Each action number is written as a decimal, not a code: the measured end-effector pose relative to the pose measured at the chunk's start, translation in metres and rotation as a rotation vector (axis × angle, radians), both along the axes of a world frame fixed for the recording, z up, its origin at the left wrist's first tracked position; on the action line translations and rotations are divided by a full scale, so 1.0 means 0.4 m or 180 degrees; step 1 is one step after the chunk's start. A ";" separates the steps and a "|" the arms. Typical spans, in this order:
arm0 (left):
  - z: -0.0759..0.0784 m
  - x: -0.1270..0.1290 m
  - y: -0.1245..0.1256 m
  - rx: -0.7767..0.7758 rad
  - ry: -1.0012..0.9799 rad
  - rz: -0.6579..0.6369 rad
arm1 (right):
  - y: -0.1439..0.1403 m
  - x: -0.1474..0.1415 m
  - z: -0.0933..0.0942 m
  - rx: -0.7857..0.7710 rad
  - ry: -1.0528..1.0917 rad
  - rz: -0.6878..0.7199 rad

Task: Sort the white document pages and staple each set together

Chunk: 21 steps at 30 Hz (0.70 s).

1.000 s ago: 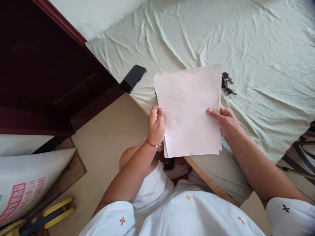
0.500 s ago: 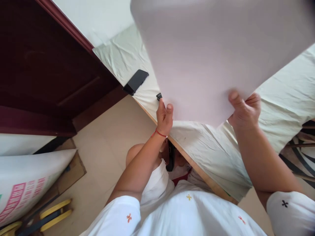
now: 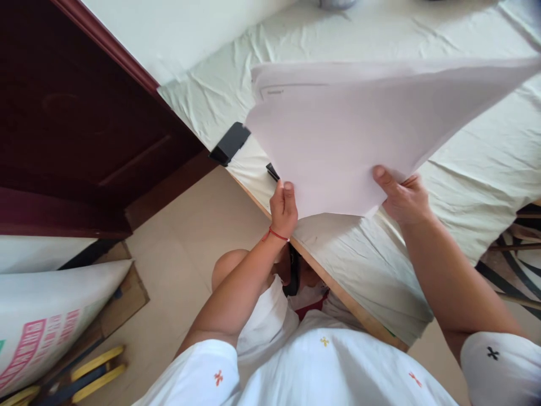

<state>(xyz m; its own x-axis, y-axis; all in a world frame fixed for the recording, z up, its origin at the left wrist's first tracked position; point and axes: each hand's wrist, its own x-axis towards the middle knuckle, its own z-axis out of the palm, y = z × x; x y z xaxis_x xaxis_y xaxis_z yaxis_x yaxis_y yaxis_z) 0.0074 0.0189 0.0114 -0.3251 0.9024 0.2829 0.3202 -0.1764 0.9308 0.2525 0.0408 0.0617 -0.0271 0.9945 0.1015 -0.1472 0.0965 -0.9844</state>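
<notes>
White sheets of paper are held up over the cloth-covered table, their far edge bent over with a little faint print at its left end. My left hand, with a red string bracelet at the wrist, is closed on the lower left edge of the sheets. At the lower right edge, my right hand grips them with the thumb on top and the fingers underneath. A small black object like a stapler lies just beyond my left fingertips, partly hidden by the paper. Farther left, a black stand-like item rests at the table's edge.
A pale green wrinkled cloth covers the table, whose wooden edge runs in front of me. To the left are a dark red door and a white printed sack. Part of a greyish object shows at the top.
The sheets have come down and their far edge has bent over, uncovering the back of the table. My right hand has moved slightly left; the left hand has dropped a little.
</notes>
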 end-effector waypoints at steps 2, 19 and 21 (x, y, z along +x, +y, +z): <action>0.003 0.003 -0.010 0.0025 -0.0024 0.0044 | -0.001 0.001 0.012 -0.0165 0.0022 -0.0037; -0.014 0.006 -0.114 -0.0950 -0.0369 -0.1441 | -0.096 0.071 -0.064 -0.1720 -0.0019 -0.0327; -0.001 0.005 -0.103 -0.1039 -0.1115 -0.1514 | -0.113 0.071 -0.062 -0.1903 -0.0037 -0.0177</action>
